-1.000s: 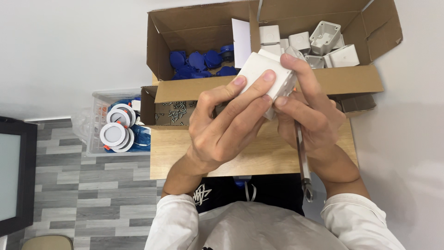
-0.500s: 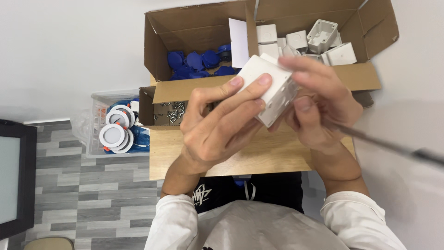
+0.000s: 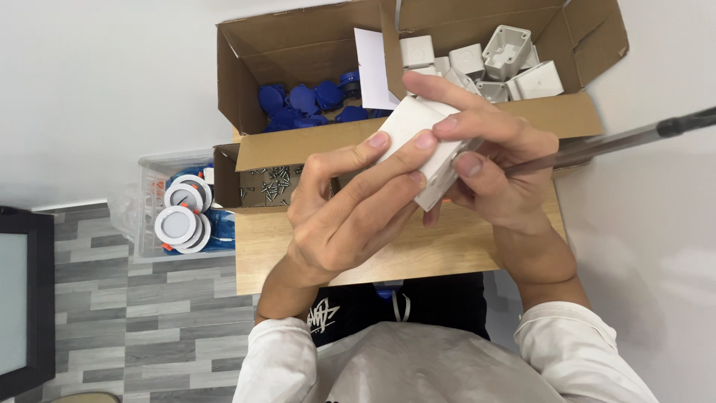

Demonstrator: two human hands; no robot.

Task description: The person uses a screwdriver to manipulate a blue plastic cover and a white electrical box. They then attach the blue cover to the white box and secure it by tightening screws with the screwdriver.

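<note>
Both hands hold a white square plastic box above a small wooden table. My left hand grips its near side, thumb and fingers on the flat white face. My right hand wraps the box's right side and also holds a long screwdriver, whose thin shaft and black handle point right. Behind the hands stands an open cardboard box: its left part holds blue plastic parts, its right part several white boxes.
A small carton of screws sits at the table's left edge. A clear bin of round white lamps stands on the grey floor to the left. A dark screen is at far left. A white wall lies behind.
The screwdriver has swung from pointing down along my right wrist to pointing right and slightly upward. The white box has tilted a little in both hands.
</note>
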